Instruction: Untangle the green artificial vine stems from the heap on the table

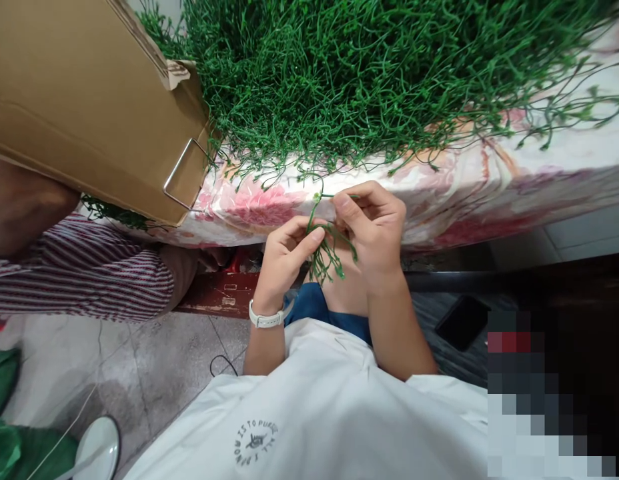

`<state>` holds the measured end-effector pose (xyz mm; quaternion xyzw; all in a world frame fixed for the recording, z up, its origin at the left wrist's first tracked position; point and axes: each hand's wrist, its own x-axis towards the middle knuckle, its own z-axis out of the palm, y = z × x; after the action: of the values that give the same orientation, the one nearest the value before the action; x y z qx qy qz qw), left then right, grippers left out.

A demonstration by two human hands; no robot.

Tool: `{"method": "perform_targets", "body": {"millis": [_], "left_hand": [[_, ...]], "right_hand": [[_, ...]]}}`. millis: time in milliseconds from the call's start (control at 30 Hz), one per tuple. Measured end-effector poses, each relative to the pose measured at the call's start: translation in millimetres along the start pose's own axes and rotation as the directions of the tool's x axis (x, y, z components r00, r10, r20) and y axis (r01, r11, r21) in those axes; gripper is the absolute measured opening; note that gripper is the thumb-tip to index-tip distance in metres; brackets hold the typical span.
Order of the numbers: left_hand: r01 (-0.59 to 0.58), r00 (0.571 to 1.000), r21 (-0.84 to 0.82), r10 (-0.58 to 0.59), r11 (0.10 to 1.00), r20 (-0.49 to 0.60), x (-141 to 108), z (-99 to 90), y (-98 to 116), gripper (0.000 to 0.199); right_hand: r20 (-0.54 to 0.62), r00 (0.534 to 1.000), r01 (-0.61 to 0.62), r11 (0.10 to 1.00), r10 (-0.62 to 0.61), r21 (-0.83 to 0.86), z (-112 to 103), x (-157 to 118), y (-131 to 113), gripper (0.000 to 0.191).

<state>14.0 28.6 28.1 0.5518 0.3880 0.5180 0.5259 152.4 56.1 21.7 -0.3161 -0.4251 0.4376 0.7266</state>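
Observation:
Both hands meet in front of my chest over a small bunch of green plastic sprigs (327, 257). My left hand (285, 257), with a white watch on its wrist, pinches the bunch's stems between thumb and forefinger. My right hand (372, 223) pinches a single thin green stem (325, 196) that bends over to the bunch. The bunch's tips hang down between my wrists. A large heap of the same green sprigs (369, 73) lies just beyond my hands on a flowered cloth (469, 193).
A cardboard box (89, 100) with a metal wire handle stands at the left on the cloth. Under it sits a person in a striped sleeve (84, 273). A black phone (462, 322) lies at my right. Green bags (9, 427) and a white round object (97, 448) are on the tiled floor.

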Motion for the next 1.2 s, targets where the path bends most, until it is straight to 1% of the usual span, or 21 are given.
{"method": "perform_targets", "body": {"millis": [67, 133, 200, 267, 367, 433, 467, 567, 633, 700, 733, 767, 833, 900, 933, 1000, 1033, 1067, 1100, 1133, 1200], "left_hand": [[0.009, 1.000, -0.009, -0.009, 1.000, -0.019, 0, -0.1, 0, 0.015], [-0.007, 0.998, -0.012, 0.007, 1.000, -0.061, 0, 0.7, 0, 0.018], [-0.037, 0.992, 0.000, 0.037, 0.999, -0.117, 1, 2.0, 1, 0.020], [-0.065, 0.985, 0.027, 0.069, 0.997, -0.158, 2, 3.1, 3, 0.019], [-0.097, 0.978, 0.063, 0.107, 0.993, -0.176, 1, 3.8, 5, 0.020], [-0.093, 0.981, 0.075, 0.104, 0.993, -0.163, 0, 3.8, 7, 0.030], [-0.082, 0.985, 0.092, 0.095, 0.992, -0.144, -1, 3.8, 8, 0.037], [-0.041, 0.997, 0.127, 0.050, 0.991, -0.063, -3, 4.4, 10, 0.050], [-0.024, 1.000, 0.042, 0.024, 0.999, -0.004, -4, 5.6, 9, 0.053], [0.001, 0.999, -0.130, 0.004, 0.992, 0.037, -6, 7.9, 7, 0.055], [0.018, 0.999, -0.212, -0.009, 0.977, 0.044, -6, 9.3, 6, 0.057], [0.033, 0.999, -0.280, -0.023, 0.960, 0.039, -7, 11.0, 5, 0.059], [0.061, 0.998, -0.358, -0.058, 0.932, 0.019, -9, 14.4, 5, 0.062], [0.075, 0.997, -0.405, -0.079, 0.911, 0.007, -10, 16.6, 7, 0.065], [0.060, 0.997, -0.441, -0.077, 0.896, -0.020, -10, 16.8, 9, 0.066], [-0.034, 0.988, -0.527, -0.051, 0.849, -0.146, -7, 14.3, 13, 0.063], [-0.098, 0.974, -0.555, -0.036, 0.826, -0.225, -4, 11.7, 16, 0.060], [-0.149, 0.957, -0.569, -0.026, 0.809, -0.288, 0, 8.5, 18, 0.057], [-0.181, 0.945, -0.572, -0.019, 0.800, -0.325, 4, 5.0, 20, 0.055], [-0.193, 0.943, -0.568, -0.007, 0.800, -0.332, 7, 1.6, 22, 0.053], [-0.193, 0.950, -0.534, 0.021, 0.823, -0.311, 13, -3.5, 24, 0.055]], "right_hand": [[0.032, 0.997, -0.067, 0.997, 0.066, 0.038, -6, 2, 2, 0.038], [0.116, 0.984, -0.145, 0.988, 0.137, 0.059, -12, 3, 2, 0.041], [0.234, 0.953, -0.208, 0.977, 0.190, 0.052, -16, 3, -1, 0.045], [0.332, 0.918, -0.240, 0.970, 0.218, 0.027, -18, 1, -7, 0.045], [0.359, 0.903, -0.248, 0.969, 0.237, -0.018, -18, -1, -14, 0.041], [0.370, 0.896, -0.250, 0.967, 0.246, -0.039, -19, -1, -16, 0.038], [0.398, 0.881, -0.260, 0.965, 0.256, -0.044, -19, -1, -16, 0.037], [0.510, 0.815, -0.315, 0.949, 0.276, -0.010, -22, 0, -13, 0.039], [0.590, 0.760, -0.380, 0.923, 0.272, 0.064, -22, -1, -7, 0.041], [0.660, 0.706, -0.464, 0.872, 0.256, 0.158, -20, -5, 0, 0.042], [0.680, 0.691, -0.499, 0.843, 0.247, 0.201, -18, -7, 4, 0.041], [0.685, 0.688, -0.523, 0.818, 0.239, 0.240, -15, -9, 7, 0.040], [0.667, 0.712, -0.532, 0.789, 0.220, 0.307, -11, -11, 12, 0.038], [0.655, 0.733, -0.511, 0.784, 0.182, 0.354, -6, -12, 12, 0.036], [0.644, 0.753, -0.486, 0.776, 0.138, 0.402, -5, -13, 11, 0.037], [0.593, 0.805, -0.401, 0.736, -0.001, 0.546, -2, -13, 5, 0.045], [0.558, 0.828, -0.356, 0.717, -0.055, 0.599, 0, -14, 1, 0.048], [0.526, 0.847, -0.322, 0.712, -0.077, 0.624, 1, -15, -2, 0.050], [0.507, 0.859, -0.309, 0.725, -0.064, 0.615, 2, -16, -6, 0.050], [0.502, 0.864, -0.315, 0.755, -0.023, 0.575, 3, -18, -8, 0.047], [0.487, 0.871, -0.335, 0.805, 0.066, 0.489, 3, -20, -11, 0.042]]}}
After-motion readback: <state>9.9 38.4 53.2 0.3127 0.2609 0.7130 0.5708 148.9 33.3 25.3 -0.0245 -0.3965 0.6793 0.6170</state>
